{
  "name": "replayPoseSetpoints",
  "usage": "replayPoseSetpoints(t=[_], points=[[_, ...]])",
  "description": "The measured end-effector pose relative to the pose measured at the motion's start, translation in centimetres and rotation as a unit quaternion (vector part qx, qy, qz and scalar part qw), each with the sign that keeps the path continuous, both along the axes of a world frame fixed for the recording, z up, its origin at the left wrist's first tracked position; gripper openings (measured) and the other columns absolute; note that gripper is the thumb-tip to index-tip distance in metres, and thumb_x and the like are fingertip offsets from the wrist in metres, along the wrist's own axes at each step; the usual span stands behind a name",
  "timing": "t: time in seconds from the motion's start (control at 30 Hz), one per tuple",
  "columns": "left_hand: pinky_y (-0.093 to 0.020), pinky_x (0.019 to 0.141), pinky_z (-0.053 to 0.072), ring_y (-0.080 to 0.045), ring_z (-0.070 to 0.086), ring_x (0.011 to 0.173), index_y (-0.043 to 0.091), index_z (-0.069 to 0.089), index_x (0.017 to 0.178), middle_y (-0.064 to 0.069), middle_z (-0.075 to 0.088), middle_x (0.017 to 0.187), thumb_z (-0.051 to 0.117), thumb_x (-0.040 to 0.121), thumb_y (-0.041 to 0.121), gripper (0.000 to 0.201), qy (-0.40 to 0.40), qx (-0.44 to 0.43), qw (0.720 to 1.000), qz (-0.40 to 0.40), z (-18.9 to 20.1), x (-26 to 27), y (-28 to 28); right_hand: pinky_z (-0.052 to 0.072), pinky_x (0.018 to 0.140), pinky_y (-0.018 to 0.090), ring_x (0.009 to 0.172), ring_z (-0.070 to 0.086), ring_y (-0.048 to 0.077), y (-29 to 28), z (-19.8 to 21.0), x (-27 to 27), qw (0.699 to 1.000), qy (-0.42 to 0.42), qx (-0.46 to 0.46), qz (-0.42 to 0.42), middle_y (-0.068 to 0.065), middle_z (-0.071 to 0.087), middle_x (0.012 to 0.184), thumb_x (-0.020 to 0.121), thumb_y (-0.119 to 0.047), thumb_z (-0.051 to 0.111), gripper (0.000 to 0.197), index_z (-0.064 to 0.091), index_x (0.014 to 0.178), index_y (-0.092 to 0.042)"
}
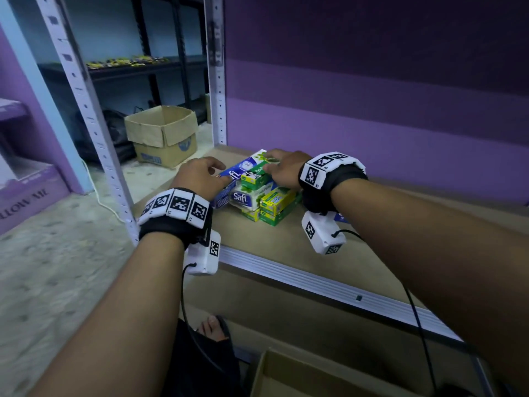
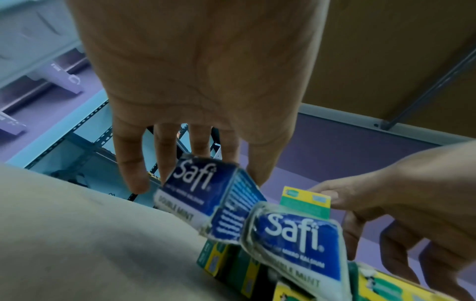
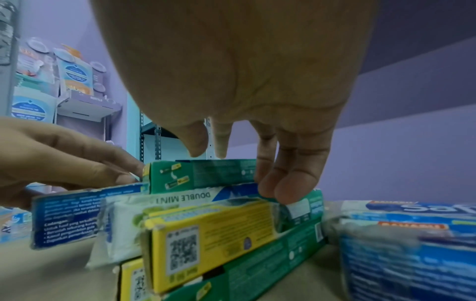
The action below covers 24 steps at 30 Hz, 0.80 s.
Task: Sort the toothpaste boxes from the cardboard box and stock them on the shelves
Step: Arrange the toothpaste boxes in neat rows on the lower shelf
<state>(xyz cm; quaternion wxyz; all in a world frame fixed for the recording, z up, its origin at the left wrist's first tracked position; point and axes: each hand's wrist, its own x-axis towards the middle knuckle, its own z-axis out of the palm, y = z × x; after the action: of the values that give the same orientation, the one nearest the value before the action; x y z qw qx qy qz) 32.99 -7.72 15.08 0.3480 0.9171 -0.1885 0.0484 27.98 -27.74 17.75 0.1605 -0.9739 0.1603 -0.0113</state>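
Observation:
A small pile of toothpaste boxes lies on the brown shelf board. My left hand grips the near end of a blue Safi box, fingers on top and thumb at its side. My right hand holds a green box on top of the pile, fingers curled along its far side. Under these lie a wrapped white Safi pack and yellow-and-green boxes.
A wrapped blue pack lies on the board right of the pile. White shelf uprights stand at the left, a purple back panel behind. An open cardboard box sits below the shelf edge, another on the floor beyond.

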Motion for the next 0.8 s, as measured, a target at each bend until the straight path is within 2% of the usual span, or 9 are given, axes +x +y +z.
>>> replayPoseSetpoints(t=[0.07, 0.13, 0.17, 0.23, 0.3, 0.47, 0.5, 0.6, 0.8], points=[[-0.03, 0.09, 0.048, -0.02, 0.061, 0.103, 0.025, 0.068, 0.117, -0.001, 0.066, 0.114, 0.071, 0.086, 0.037, 0.034, 0.009, -0.01, 1.0, -0.003, -0.1, 0.1, 0.0, 0.04, 0.105, 0.035, 0.128, 0.048, 0.031, 0.3, -0.2, 0.4, 1.0, 0.003, -0.001, 0.006, 0.012, 0.042, 0.149, 0.096, -0.048, 0.038, 0.049, 0.035, 0.145, -0.046], [-0.028, 0.085, 0.048, -0.019, 0.062, 0.099, 0.027, 0.069, 0.116, 0.001, 0.068, 0.109, 0.071, 0.086, 0.037, 0.032, 0.015, -0.018, 1.0, -0.007, -0.1, 0.2, -0.1, 0.037, 0.109, 0.035, 0.131, 0.044, 0.028, 0.5, -0.3, 0.5, 1.0, 0.001, 0.0, 0.014, 0.007, 0.041, 0.151, 0.097, -0.041, 0.036, 0.046, 0.04, 0.142, -0.046], [-0.028, 0.085, 0.049, -0.018, 0.063, 0.099, 0.027, 0.069, 0.115, 0.002, 0.068, 0.107, 0.071, 0.085, 0.037, 0.031, 0.016, -0.021, 1.0, -0.009, -0.1, 0.2, -0.1, 0.04, 0.103, 0.031, 0.125, 0.048, 0.027, 0.6, -0.2, 0.5, 1.0, -0.001, 0.004, 0.017, 0.006, 0.044, 0.148, 0.096, -0.036, 0.037, 0.045, 0.044, 0.139, -0.046], [-0.029, 0.085, 0.051, -0.018, 0.063, 0.098, 0.028, 0.069, 0.114, 0.003, 0.068, 0.104, 0.071, 0.085, 0.038, 0.031, 0.019, -0.028, 0.999, -0.013, -0.1, 0.3, -0.1, 0.045, 0.075, 0.023, 0.096, 0.061, 0.02, 0.5, 0.0, 0.4, 0.999, -0.004, 0.03, 0.012, 0.004, 0.056, 0.13, 0.093, -0.03, 0.04, 0.038, 0.053, 0.125, -0.045], [-0.028, 0.084, 0.05, -0.017, 0.062, 0.098, 0.028, 0.069, 0.114, 0.003, 0.068, 0.105, 0.071, 0.085, 0.04, 0.031, 0.024, -0.028, 0.999, -0.017, -0.1, 0.3, -0.2, 0.039, 0.053, 0.019, 0.071, 0.061, 0.013, 0.5, 0.2, 0.1, 0.998, -0.011, 0.056, 0.002, -0.001, 0.062, 0.105, 0.091, -0.03, 0.043, 0.025, 0.056, 0.109, -0.041], [-0.028, 0.085, 0.048, -0.018, 0.061, 0.1, 0.027, 0.068, 0.118, 0.002, 0.065, 0.11, 0.077, 0.079, 0.045, 0.044, 0.035, -0.016, 0.999, -0.031, -0.1, 0.1, -0.2, 0.038, 0.038, 0.016, 0.056, 0.059, 0.008, 0.4, -0.2, -0.6, 0.993, -0.062, 0.095, -0.04, -0.009, 0.062, 0.079, 0.088, -0.054, 0.054, 0.025, 0.056, 0.099, -0.032], [-0.028, 0.085, 0.047, -0.018, 0.061, 0.101, 0.027, 0.067, 0.119, 0.002, 0.065, 0.11, 0.078, 0.078, 0.044, 0.045, 0.036, -0.014, 0.999, -0.032, -0.1, 0.1, -0.2, 0.045, 0.041, 0.018, 0.058, 0.062, 0.011, 0.4, -0.3, -0.7, 0.99, -0.068, 0.113, -0.049, -0.008, 0.063, 0.08, 0.087, -0.056, 0.056, 0.028, 0.056, 0.098, -0.031], [-0.027, 0.084, 0.045, -0.018, 0.06, 0.102, 0.026, 0.067, 0.12, 0.001, 0.065, 0.112, 0.079, 0.077, 0.043, 0.047, 0.035, -0.008, 0.999, -0.032, -0.1, 0.2, -0.2, 0.061, 0.062, 0.041, 0.067, 0.068, 0.024, 0.3, -0.6, -0.9, 0.98, -0.074, 0.174, -0.065, 0.001, 0.066, 0.089, 0.083, -0.054, 0.063, 0.031, 0.055, 0.097, -0.027], [-0.027, 0.083, 0.045, -0.018, 0.06, 0.101, 0.026, 0.066, 0.12, 0.001, 0.064, 0.114, 0.078, 0.079, 0.043, 0.046, 0.026, -0.002, 0.999, -0.025, -0.3, 0.3, -0.4, 0.06, 0.052, 0.048, 0.051, 0.066, 0.026, -0.3, -1.1, -1.7, 0.951, -0.071, 0.284, -0.097, 0.008, 0.062, 0.096, 0.082, -0.036, 0.066, 0.021, 0.052, 0.095, -0.026]])
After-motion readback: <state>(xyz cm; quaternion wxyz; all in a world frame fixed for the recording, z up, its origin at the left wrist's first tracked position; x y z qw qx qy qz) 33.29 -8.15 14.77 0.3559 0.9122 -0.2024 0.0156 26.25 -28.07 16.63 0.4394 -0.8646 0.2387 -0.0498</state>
